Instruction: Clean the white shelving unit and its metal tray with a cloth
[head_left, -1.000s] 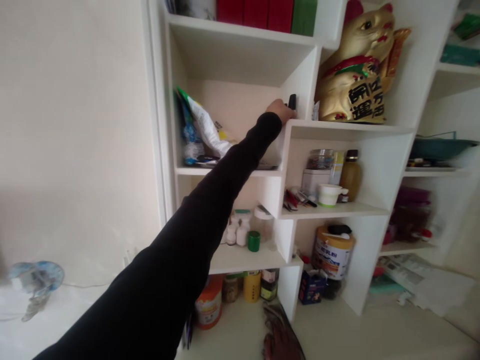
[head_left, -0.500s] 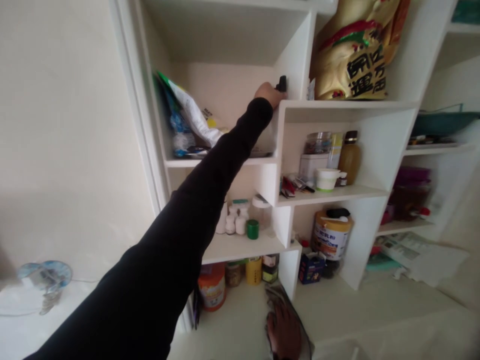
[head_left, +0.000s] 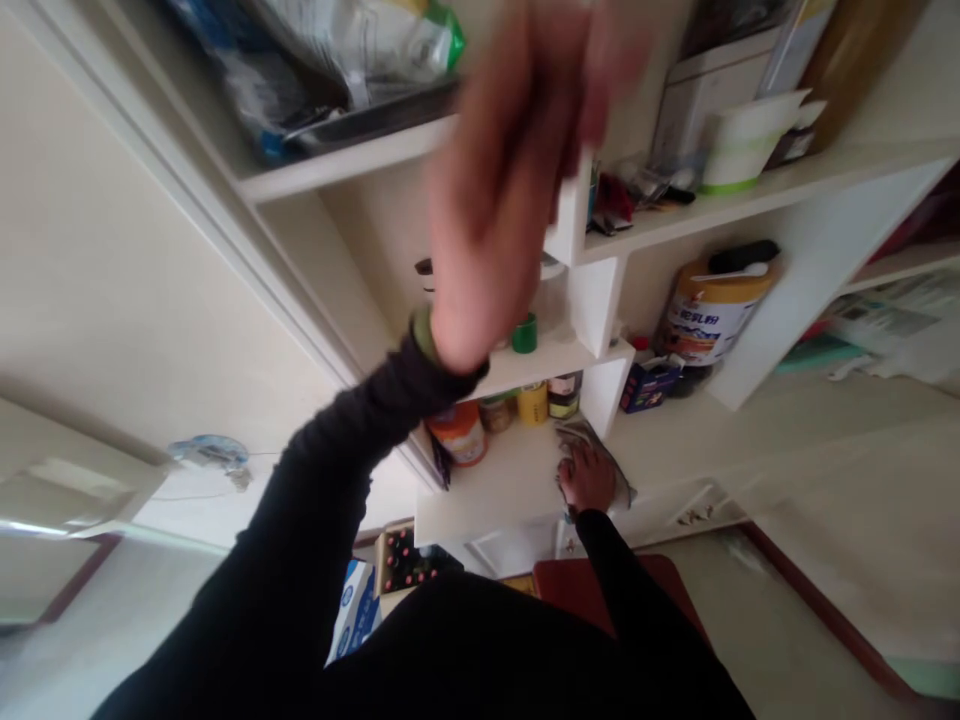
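My left hand point(head_left: 517, 170) is raised in front of the shelves, large and blurred, with its fingers apart and nothing visible in it. On the lower countertop point(head_left: 495, 490), my right hand point(head_left: 589, 477) presses down on a grey cloth point(head_left: 621, 487), its fingers bent over the fabric. The cloth reaches back towards a dark-lidded jar point(head_left: 563, 397). Beside that jar are a yellow container point(head_left: 533, 404) and an orange tub point(head_left: 460, 436). A green cup point(head_left: 524, 334) sits on the shelf above, just right of my left wrist.
Plastic bags point(head_left: 375, 45) lie on the upper left shelf. A white cup point(head_left: 750, 140) stands on the right shelf, above a large yellow-lidded can point(head_left: 709, 310) and a dark blue box point(head_left: 649, 385). Below are a red seat point(head_left: 664, 590) and a box of bottles point(head_left: 405, 560).
My left hand has left the upper shelf divider and the black object there, coming nearer the camera. The view has tipped downward. My right hand is still on the cloth.
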